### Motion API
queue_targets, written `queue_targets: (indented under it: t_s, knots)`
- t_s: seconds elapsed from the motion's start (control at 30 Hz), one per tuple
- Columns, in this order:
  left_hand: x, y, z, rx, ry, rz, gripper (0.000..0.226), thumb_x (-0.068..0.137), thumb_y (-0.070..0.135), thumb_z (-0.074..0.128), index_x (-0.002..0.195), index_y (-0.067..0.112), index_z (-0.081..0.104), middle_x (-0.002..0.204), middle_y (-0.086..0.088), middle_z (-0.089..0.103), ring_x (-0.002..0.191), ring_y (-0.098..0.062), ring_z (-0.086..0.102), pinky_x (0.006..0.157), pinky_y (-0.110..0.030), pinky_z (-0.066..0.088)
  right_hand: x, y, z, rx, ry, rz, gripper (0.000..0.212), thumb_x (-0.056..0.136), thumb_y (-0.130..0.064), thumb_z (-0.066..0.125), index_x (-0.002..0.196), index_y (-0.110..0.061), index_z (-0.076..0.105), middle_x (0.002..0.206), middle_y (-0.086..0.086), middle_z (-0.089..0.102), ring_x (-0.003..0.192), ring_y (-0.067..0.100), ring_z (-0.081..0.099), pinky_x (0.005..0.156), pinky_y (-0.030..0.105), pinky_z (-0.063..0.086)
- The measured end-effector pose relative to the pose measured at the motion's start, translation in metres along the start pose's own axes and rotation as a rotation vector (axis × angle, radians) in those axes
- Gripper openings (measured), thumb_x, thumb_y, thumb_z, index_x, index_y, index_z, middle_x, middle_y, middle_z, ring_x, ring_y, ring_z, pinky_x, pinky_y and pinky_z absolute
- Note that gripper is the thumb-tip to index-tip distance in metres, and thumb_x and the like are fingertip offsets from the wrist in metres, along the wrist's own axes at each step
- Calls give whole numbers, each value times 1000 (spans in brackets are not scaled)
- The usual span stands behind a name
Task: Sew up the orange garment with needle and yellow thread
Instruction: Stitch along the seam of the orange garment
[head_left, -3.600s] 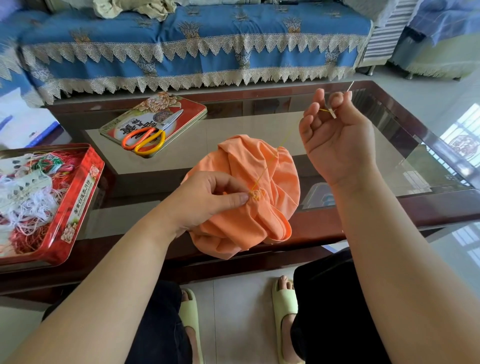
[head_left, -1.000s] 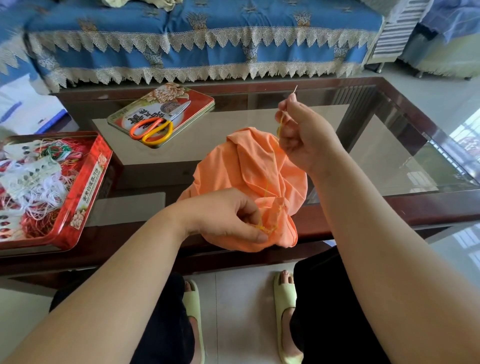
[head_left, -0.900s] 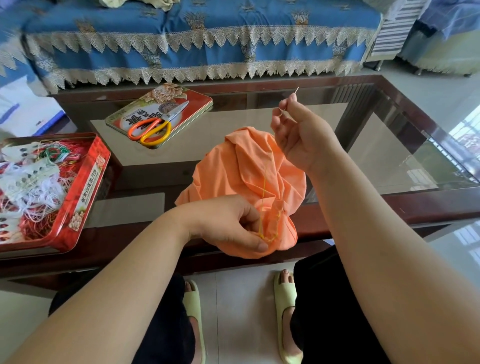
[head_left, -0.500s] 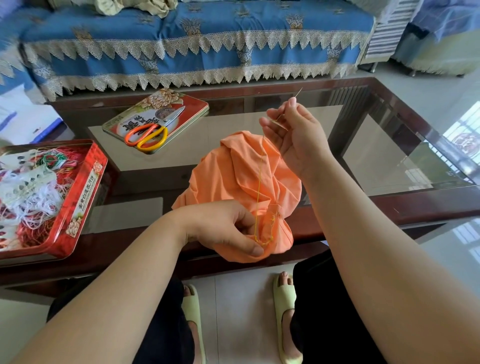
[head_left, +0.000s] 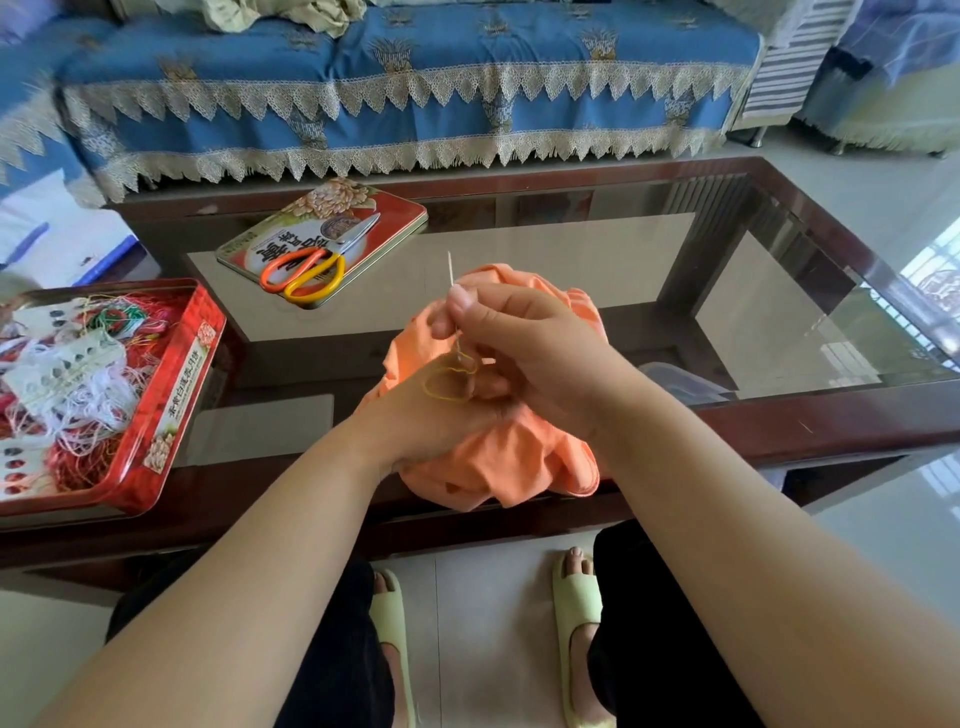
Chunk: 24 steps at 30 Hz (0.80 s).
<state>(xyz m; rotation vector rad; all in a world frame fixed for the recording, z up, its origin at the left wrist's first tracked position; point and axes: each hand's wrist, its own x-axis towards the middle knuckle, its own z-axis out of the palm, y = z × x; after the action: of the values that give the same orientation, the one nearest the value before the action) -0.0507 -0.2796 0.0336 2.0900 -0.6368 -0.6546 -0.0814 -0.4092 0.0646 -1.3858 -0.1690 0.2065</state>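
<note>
My right hand (head_left: 524, 353) pinches the needle (head_left: 452, 275), which stands almost upright, its free end pointing up and away from me toward the sofa (head_left: 415, 78). My left hand (head_left: 431, 415) grips the bunched orange garment (head_left: 519, 452) at the near edge of the glass table (head_left: 571, 249), touching my right. A loop of yellow thread (head_left: 447, 384) lies across my left hand's back.

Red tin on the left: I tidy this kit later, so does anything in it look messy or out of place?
Yes. The threads in the red tin lie in a loose tangle of white, red and green strands around pale cards.
</note>
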Motion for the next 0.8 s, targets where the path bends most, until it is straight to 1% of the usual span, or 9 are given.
queue_targets:
  t_s: [0.1,0.17,0.23,0.3,0.43,0.53,0.63,0.7,0.8]
  knots:
    - [0,7,-5,-38,58,52,18,97,26,56,109,39,57,95,24,64,85,15,58,66,0,41,-9,-3,-4,-106,176,-10,32,99,-29,51,73,-15,65,59,2,50,50,7,44,45,15,35]
    - [-1,7,-9,-52,75,30,27,99,33,52,125,37,51,106,12,68,98,4,61,75,-10,46,-15,-8,-9,-155,221,25,32,99,-29,50,76,-11,63,53,1,43,45,7,36,44,17,31]
    - [-1,5,-12,-83,86,34,22,99,40,47,121,38,50,110,-3,70,103,-15,64,88,-28,50,-18,-13,-15,-252,216,90,32,99,-31,50,77,-10,62,50,0,38,45,9,31,44,20,28]
    - [-4,6,-13,-111,98,68,19,98,42,46,111,32,55,102,-14,70,95,-28,66,87,-43,52,-19,-16,-20,-350,248,116,33,98,-33,52,77,-10,63,54,5,40,45,10,32,46,22,28]
    - [-7,5,-16,-144,138,103,41,89,54,40,106,23,60,100,-9,67,96,-24,64,95,-47,50,-20,-19,-27,-486,342,5,34,98,-34,52,82,-7,66,56,6,46,46,10,38,46,22,35]
    - [-8,4,-18,-174,161,101,47,93,52,36,111,16,60,108,-11,66,104,-26,62,99,-50,47,-20,-19,-33,-394,251,135,37,99,-31,50,91,2,63,62,8,42,47,9,35,46,21,31]
    - [-7,1,-19,-214,177,123,40,92,54,37,93,21,61,97,-8,65,96,-24,61,95,-48,50,-22,-18,-36,-391,35,292,30,99,-30,49,85,-5,59,55,-3,45,44,7,35,43,18,29]
    - [-7,0,-20,-255,185,133,32,90,54,38,76,33,58,80,6,60,83,-14,56,85,-38,48,-22,-17,-37,-409,-43,343,26,97,-29,50,84,-7,56,56,-2,47,45,7,45,44,18,36]
    - [-5,-4,-21,-255,208,129,36,97,50,39,70,36,56,74,12,56,79,-10,54,80,-34,44,-20,-13,-38,-446,-65,352,25,95,-31,53,88,-7,55,68,1,53,67,14,68,55,21,52]
